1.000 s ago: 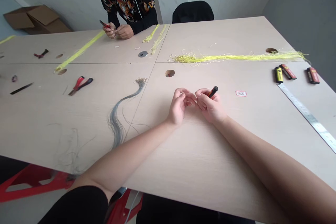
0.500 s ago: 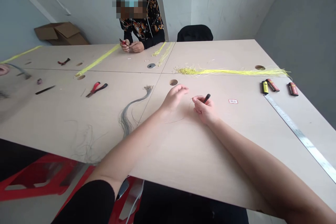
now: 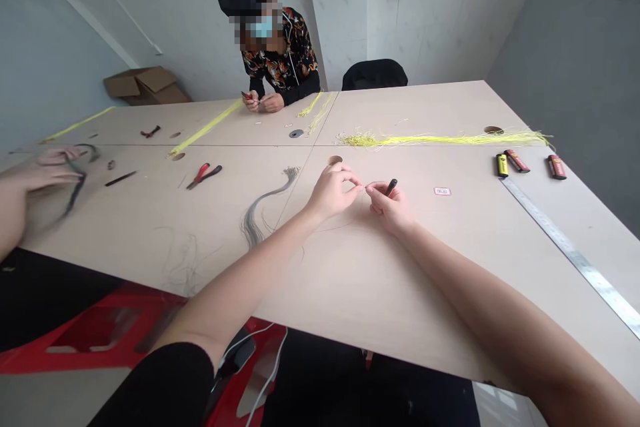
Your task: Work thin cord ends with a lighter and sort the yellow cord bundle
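Over the middle of the table, my left hand (image 3: pixel 333 191) pinches with thumb and forefinger, its tips almost meeting those of the right. Between the two hands is a fine thread (image 3: pixel 334 226), whose loose length curves down over the tabletop. My right hand (image 3: pixel 393 209) is closed, pinching the thread in its fingertips while a black pen-like tool (image 3: pixel 392 186) sticks up out of its grip. What lies exactly at the fingertips is too small to make out. Left of my left forearm lies a wavy bundle of grey threads (image 3: pixel 254 210) with knotted-looking ends.
Yellow thread bundles (image 3: pixel 430 140) lie across the far half of the table (image 3: pixel 350 287). To the right are several lighters (image 3: pixel 502 165) and a steel ruler (image 3: pixel 570 250). Red-and-black pliers (image 3: pixel 203 177) rest leftward. One person works opposite; another person's hand (image 3: pixel 53 169) handles dark threads at left.
My left hand has come right and closed its fingertips near my right hand's. Another person's hand has come into view at the left with dark threads. The view has shifted slightly.
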`<state>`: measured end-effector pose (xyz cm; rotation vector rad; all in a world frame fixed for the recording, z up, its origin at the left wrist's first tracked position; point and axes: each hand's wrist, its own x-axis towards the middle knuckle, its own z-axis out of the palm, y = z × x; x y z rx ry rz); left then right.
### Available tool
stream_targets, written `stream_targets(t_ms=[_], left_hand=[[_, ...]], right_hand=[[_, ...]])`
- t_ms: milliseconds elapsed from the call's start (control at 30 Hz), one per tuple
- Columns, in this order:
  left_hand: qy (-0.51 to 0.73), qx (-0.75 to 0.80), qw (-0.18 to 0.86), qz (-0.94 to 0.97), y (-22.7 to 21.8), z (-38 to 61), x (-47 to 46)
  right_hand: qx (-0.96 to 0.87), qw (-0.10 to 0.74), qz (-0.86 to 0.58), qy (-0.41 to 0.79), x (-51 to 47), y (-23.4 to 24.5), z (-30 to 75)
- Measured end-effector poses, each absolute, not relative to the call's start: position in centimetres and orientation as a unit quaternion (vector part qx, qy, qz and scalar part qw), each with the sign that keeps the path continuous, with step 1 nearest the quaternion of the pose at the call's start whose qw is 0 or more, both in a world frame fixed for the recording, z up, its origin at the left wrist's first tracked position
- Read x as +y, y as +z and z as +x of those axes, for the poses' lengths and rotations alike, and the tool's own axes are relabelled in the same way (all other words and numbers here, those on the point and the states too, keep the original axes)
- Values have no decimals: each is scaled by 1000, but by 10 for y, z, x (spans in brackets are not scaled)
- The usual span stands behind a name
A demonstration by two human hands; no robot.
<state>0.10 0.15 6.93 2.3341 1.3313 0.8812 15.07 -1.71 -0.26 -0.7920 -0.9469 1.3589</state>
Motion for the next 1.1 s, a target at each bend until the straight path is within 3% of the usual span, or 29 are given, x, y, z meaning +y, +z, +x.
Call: stream_targets(t_ms=[367,567,867,1100], left_hand=[[262,512,260,776,77,-7,3],[269,524,261,765,86,-18,7],[309,535,225,754,128,-46,18],[324,474,227,787,141,-51,26]], right_hand=[[-509,524,-377,570,-21,-1,149],[-537,492,-390,563,-26,3,152],[-565,325,-403,643,-32,31,167],[-536,345,-372,675,-50,48,207]])
